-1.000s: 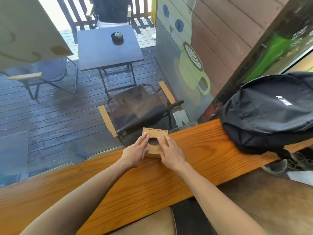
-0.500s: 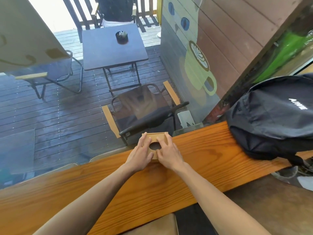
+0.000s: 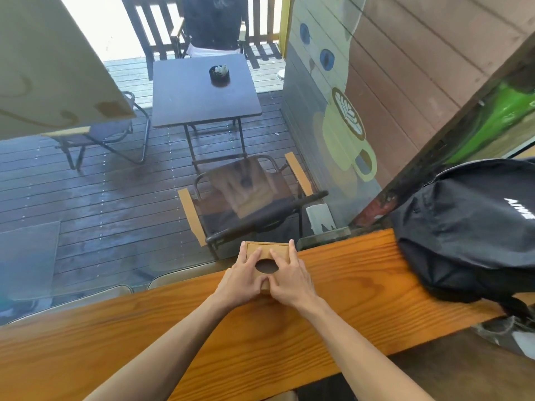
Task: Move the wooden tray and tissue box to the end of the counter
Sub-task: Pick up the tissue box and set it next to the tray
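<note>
A: Progress? Where's the square tan wooden tissue box (image 3: 267, 257)?

B: At twelve o'clock, on the orange-brown wooden counter's (image 3: 333, 290) far edge. Left hand (image 3: 242, 280) and right hand (image 3: 290, 280), fingers spread, clasp it. Wooden tray unseen; move seems unfinished.

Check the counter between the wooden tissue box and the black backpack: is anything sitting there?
Nothing: in the head view, only bare counter lies between the tissue box and the black backpack.
</note>
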